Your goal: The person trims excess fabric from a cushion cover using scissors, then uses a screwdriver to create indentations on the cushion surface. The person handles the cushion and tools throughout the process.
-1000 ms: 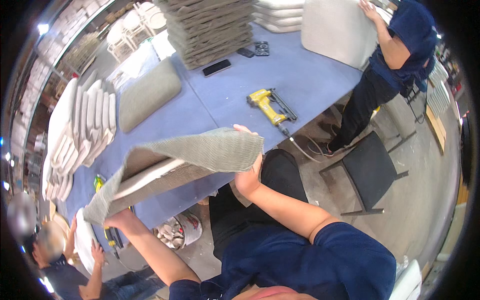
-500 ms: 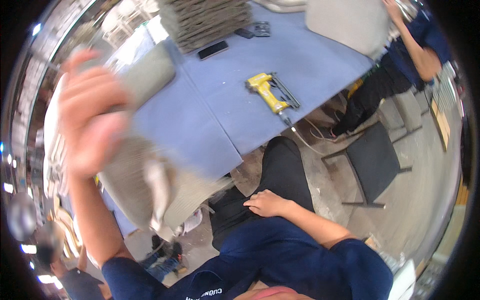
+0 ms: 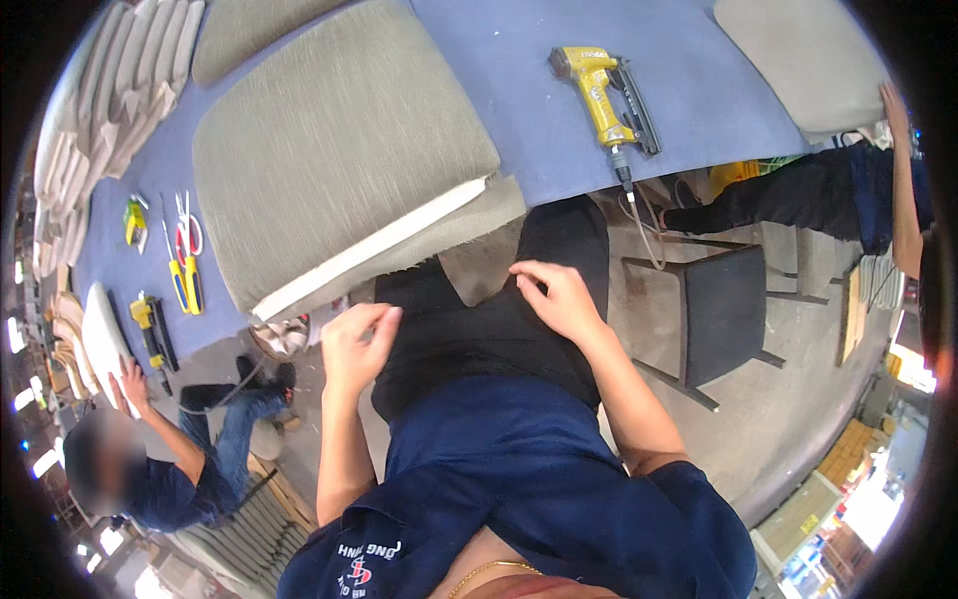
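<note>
In front of me a seat pad (image 3: 334, 150) covered in grey-green fabric lies on the blue table, one corner toward me. Its near edge shows a white strip, and a loose fabric flap (image 3: 429, 240) with a frayed border hangs past the table edge. My left hand (image 3: 359, 344) is just below this edge, fingers loosely curled, with nothing visible in it. Over my lap, below the flap's right end, my right hand (image 3: 561, 299) has thumb and forefinger apart and holds nothing. A yellow staple gun (image 3: 604, 95) with a hose lies right of the pad.
Yellow-and-blue-handled tools (image 3: 185, 285), scissors (image 3: 190, 235) and another staple gun (image 3: 150, 329) lie on the table's left side. Stacked pale pads (image 3: 115, 120) stand beyond. One co-worker (image 3: 165, 479) sits at left; another's arm (image 3: 903, 190) touches a pad (image 3: 808, 60) at right. A black chair (image 3: 718, 309) stands nearby.
My left hand has come down from high at the left to below the pad's edge. My right hand has lifted off my lap. The pad, blurred before, now lies flat before me.
</note>
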{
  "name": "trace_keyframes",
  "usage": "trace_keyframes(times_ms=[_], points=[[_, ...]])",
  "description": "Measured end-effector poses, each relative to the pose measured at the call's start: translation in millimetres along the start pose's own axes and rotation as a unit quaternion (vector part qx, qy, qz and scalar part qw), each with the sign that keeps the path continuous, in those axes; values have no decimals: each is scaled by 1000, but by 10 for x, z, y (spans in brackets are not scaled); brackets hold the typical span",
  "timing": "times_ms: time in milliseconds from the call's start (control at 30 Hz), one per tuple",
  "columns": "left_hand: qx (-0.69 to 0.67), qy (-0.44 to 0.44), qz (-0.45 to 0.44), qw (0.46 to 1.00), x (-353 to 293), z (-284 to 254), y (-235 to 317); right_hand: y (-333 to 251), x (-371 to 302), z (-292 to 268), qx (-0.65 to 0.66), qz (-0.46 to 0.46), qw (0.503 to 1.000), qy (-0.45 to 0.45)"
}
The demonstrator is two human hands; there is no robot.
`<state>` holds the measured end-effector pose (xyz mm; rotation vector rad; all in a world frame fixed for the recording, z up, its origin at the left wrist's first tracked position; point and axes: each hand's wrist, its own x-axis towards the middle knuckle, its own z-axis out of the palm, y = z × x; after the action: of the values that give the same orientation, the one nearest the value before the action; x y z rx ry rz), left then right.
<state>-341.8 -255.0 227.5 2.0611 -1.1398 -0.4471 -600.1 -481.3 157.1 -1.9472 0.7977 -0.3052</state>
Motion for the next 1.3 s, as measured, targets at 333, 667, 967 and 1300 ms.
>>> trace_keyframes(times_ms=[333,667,967,1300], points=[[44,370,-162,914,98,-1183,-1187,-487,1205,-217,166,-53,958,229],[-87,263,-198,940,995,-1735,-909,-455,1661,-32,-71,5,993,95],[70,161,-263,949,1216,-1589,-1428,-179,1674,50,151,30,980,123],[30,307,-257,916,561,-1927,-2007,-299,1480,-105,-137,-82,984,84]])
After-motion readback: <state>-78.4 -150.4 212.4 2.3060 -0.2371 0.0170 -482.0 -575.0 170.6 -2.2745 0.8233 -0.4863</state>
